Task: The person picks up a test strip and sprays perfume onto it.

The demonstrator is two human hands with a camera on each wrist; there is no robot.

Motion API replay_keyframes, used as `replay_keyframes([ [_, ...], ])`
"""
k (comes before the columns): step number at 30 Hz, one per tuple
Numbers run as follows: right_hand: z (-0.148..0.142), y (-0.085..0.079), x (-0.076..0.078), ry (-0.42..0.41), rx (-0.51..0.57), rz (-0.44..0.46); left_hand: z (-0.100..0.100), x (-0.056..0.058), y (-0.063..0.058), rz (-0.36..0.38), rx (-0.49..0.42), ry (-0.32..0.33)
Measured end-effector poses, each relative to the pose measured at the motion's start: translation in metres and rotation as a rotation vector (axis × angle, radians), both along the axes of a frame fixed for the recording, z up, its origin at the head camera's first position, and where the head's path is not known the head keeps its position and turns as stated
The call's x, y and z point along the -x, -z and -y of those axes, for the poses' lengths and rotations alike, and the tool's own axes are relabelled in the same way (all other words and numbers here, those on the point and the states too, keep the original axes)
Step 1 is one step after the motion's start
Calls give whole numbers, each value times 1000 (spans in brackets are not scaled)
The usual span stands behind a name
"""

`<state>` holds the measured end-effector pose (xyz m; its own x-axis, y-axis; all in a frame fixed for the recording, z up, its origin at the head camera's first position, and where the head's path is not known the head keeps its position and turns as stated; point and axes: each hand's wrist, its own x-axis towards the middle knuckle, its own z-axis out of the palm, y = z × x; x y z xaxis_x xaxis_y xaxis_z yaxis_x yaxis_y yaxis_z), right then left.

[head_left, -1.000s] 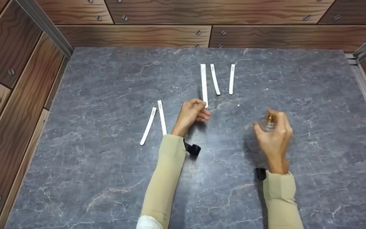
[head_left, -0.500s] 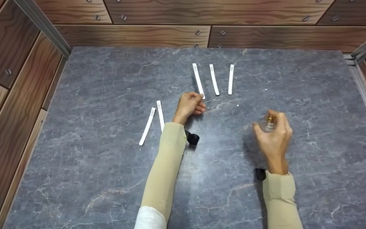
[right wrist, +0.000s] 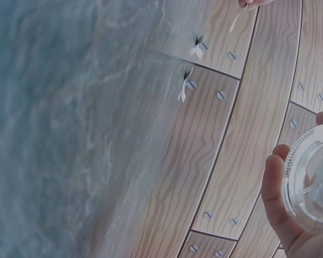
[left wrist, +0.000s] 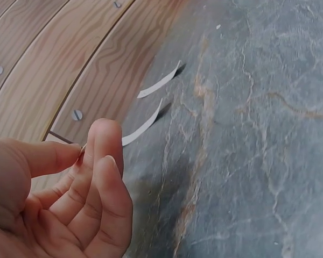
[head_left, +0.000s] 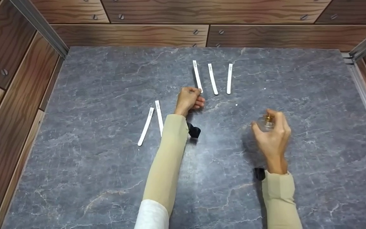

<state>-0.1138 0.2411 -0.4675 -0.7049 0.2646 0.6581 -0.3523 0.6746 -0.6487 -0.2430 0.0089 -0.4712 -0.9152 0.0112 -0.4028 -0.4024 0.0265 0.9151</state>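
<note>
My left hand (head_left: pixel 189 100) pinches the near, rounded end of a white perfume test strip (head_left: pixel 197 76) between thumb and fingers. The strip points away from me, beside two similar strips (head_left: pixel 213 79) at the far middle of the table; I cannot tell whether it touches the surface. In the left wrist view, the fingers (left wrist: pixel 105 145) hide nearly all of it. On the right, my right hand (head_left: pixel 273 136) grips a clear glass perfume bottle (head_left: pixel 268 123) with a gold-coloured neck, held above the table. The bottle's round ridged base (right wrist: pixel 312 177) shows in the right wrist view.
Two more test strips (head_left: pixel 145 127) lie to the left, one partly under the left sleeve (head_left: pixel 167 152). Small white specks (head_left: pixel 236 105) dot the dark marbled table (head_left: pixel 106 190). Wood-patterned panels (head_left: pixel 151 35) stand along the back and sides.
My left hand has moved forward and slightly left, bringing the pinched strip lower and level with the two far strips. My right hand with the bottle stays nearly still.
</note>
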Motion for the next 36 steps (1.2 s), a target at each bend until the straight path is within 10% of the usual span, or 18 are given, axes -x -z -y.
replay_keyframes([
  [18, 0, 1, -1, -1, -17, -6, 8, 4, 2, 14, 99, -17],
  [36, 4, -1, -1, -26, 22, 22, 41, -31, -8, -32, 125, 72],
])
